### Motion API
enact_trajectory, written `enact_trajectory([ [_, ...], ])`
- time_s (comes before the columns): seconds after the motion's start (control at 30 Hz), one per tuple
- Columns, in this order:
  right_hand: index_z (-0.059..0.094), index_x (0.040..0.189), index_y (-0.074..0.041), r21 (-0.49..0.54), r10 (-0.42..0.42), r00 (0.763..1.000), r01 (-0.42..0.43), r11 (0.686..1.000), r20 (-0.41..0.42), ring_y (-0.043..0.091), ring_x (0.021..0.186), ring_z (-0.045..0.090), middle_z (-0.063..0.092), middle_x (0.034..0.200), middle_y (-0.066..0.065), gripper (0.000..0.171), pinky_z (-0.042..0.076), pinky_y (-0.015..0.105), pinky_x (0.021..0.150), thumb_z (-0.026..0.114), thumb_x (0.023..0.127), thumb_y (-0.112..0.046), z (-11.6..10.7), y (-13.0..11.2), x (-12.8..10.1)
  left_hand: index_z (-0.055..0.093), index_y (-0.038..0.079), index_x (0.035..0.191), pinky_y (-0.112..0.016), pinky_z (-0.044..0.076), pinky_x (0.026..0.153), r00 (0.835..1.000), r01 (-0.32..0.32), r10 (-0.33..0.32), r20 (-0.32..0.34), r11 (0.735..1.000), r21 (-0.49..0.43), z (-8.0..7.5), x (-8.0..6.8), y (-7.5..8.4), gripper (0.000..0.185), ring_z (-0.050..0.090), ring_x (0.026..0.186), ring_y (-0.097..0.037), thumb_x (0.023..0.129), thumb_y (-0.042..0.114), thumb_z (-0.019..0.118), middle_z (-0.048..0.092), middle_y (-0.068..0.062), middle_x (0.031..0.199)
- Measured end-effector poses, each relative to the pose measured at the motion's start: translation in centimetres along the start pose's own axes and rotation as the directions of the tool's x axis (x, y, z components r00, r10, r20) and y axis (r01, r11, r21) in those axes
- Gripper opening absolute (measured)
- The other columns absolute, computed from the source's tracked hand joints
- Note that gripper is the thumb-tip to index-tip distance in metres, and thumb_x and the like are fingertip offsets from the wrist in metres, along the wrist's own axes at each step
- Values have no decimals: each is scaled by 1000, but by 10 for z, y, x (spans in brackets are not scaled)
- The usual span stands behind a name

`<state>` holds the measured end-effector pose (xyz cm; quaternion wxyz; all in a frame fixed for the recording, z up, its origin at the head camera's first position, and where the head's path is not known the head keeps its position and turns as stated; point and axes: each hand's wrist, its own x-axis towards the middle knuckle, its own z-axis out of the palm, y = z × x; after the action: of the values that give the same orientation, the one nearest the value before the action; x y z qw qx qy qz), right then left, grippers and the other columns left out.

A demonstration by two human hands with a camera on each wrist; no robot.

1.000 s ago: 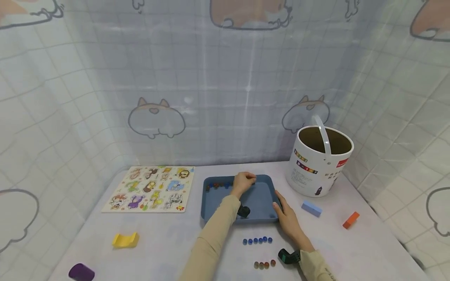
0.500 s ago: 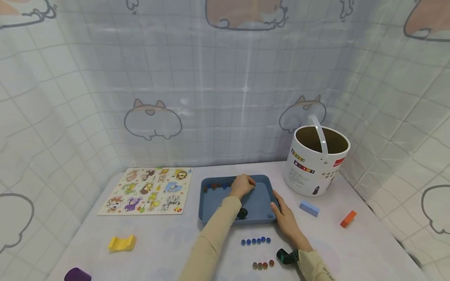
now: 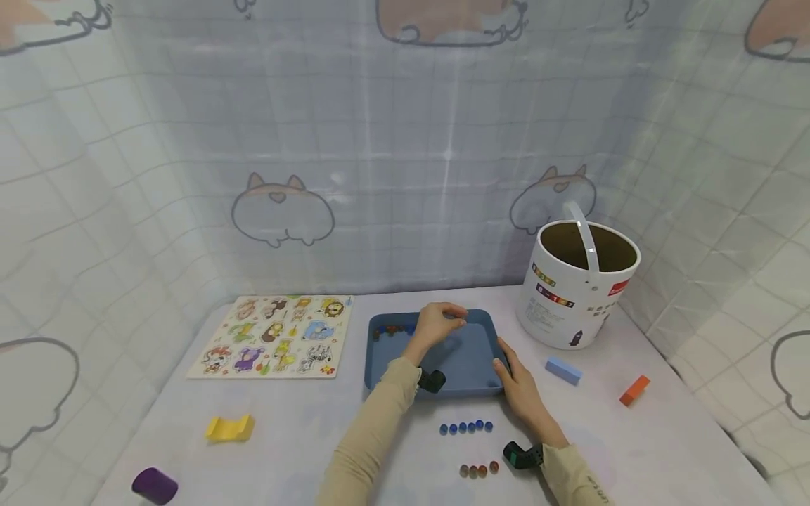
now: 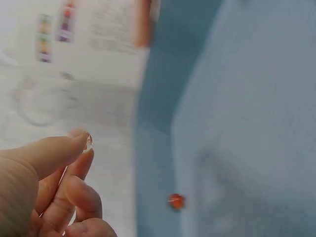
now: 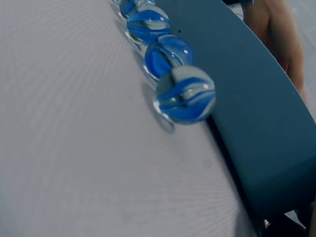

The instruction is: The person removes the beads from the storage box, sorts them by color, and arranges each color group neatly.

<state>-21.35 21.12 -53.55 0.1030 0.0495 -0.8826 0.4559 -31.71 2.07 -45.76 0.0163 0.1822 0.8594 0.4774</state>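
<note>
My left hand [image 3: 435, 327] is over the far part of the blue tray [image 3: 465, 372]. In the left wrist view its thumb and forefinger pinch a small clear glass marble [image 4: 88, 143]. A red-orange marble [image 4: 176, 201] lies by the tray wall under that hand. My right hand [image 3: 525, 397] grips the tray's right side, thumb at the rim and fingers along the outside. Blue and brown marbles [image 3: 391, 330] line the tray's far left edge. In front of the tray lie a row of blue marbles [image 3: 463, 427] and a row of brownish ones [image 3: 483, 471].
A white bucket [image 3: 563, 309] with a handle stands at the back right, near a blue block [image 3: 563, 370] and an orange block [image 3: 635, 390]. Left of the tray are an animal puzzle board [image 3: 278, 337], a yellow curved block [image 3: 230, 429] and a purple cylinder [image 3: 155, 485].
My left hand has risen from the tray floor, and its wrist has swung a little leftward. My right hand stays at the tray's right side. The head view has shifted slightly.
</note>
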Motion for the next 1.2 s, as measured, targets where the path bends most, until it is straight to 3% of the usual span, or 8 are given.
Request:
enact_trajectory([
  [0.23,26,154,-11,-4,11,1000,-11,1000,15,47,140,32,31,155,22,55,26,64,110,39,105,-34,-1,0,0,74,21,108,-23,37,46,994,-99,98,-43,994,-38,-21,-42,11,21,45,52,-10,88,20,72,73,0,107],
  [0.37,26,154,-11,3,7,1000,-7,1000,15,46,140,31,31,156,22,55,26,64,111,39,105,-34,-2,1,-1,73,21,109,-21,33,43,992,-124,122,-32,989,-82,-30,-79,19,22,37,47,-7,88,16,72,70,-1,114],
  [0.5,24,154,-11,-8,6,1000,-5,1000,21,46,141,30,29,156,21,56,25,64,111,37,105,-34,-3,2,-1,73,20,109,-19,34,44,990,-141,140,-21,985,-99,-33,-114,20,24,38,48,-3,86,15,74,71,-1,108],
  [0.63,22,155,-12,-5,13,1000,-13,1000,28,47,142,28,28,157,22,56,23,64,112,36,106,-35,-4,1,1,74,17,103,-17,34,45,993,-105,111,35,986,-127,-27,-145,11,21,39,49,0,83,15,77,72,-2,94],
  [0.73,23,155,-11,0,17,999,-17,1000,31,47,142,28,29,157,21,57,23,63,112,36,105,-36,-3,1,1,72,16,93,-17,32,43,992,-39,57,116,988,-151,-18,-166,1,15,37,46,0,80,12,79,63,0,69],
  [0.83,23,155,-11,9,16,1000,-16,1000,26,46,142,28,29,157,21,57,23,63,112,37,106,-36,-3,1,1,68,15,84,-16,31,41,979,-3,32,202,990,-140,-7,-178,-9,15,37,42,1,77,9,80,60,5,65],
  [0.93,22,155,-11,16,7,1000,-7,1000,22,46,142,28,28,157,21,56,23,63,112,36,106,-35,-3,2,2,66,14,80,-14,32,40,964,-1,28,263,995,-102,0,-182,-14,16,37,41,3,75,8,81,66,9,76],
  [1.2,23,154,-10,13,-9,1000,9,1000,23,45,142,29,29,156,21,56,24,62,112,37,106,-34,-2,1,2,66,17,73,-14,32,48,954,-68,52,296,997,43,8,-188,-13,20,37,47,4,69,4,81,68,10,72],
])
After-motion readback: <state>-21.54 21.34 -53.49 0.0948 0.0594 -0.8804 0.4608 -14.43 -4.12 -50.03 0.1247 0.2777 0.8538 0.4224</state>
